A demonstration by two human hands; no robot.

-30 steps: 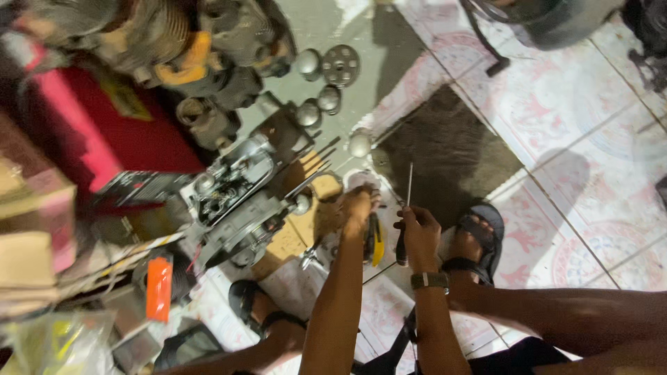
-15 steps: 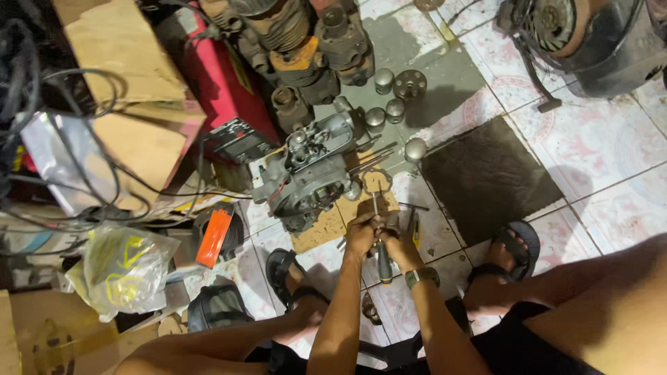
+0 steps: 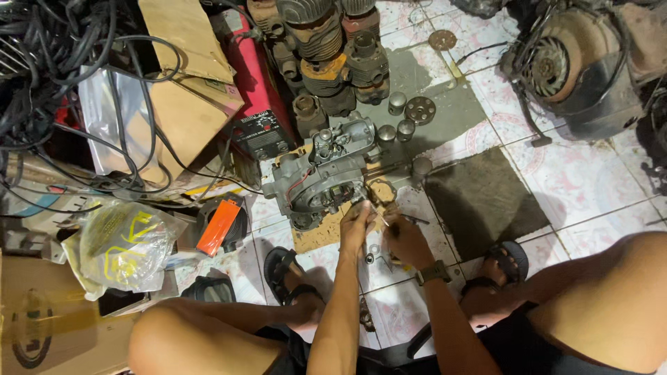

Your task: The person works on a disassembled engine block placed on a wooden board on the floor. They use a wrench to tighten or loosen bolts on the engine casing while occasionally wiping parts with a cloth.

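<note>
While both hands meet just below the engine [image 3: 326, 182], the left hand [image 3: 358, 221] seemingly pinches a thin tool [image 3: 379, 217] angled toward it, right hand [image 3: 405, 239] curled nearer.

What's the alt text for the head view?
A squatting person's left hand and right hand work close together at a grey metal engine casing on a tiled floor, beside round metal cylinder parts and tangled black cables.

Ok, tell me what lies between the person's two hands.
In the head view, a thin metal tool bridges the gap between the left hand and right hand; tiled floor shows below it.
</note>
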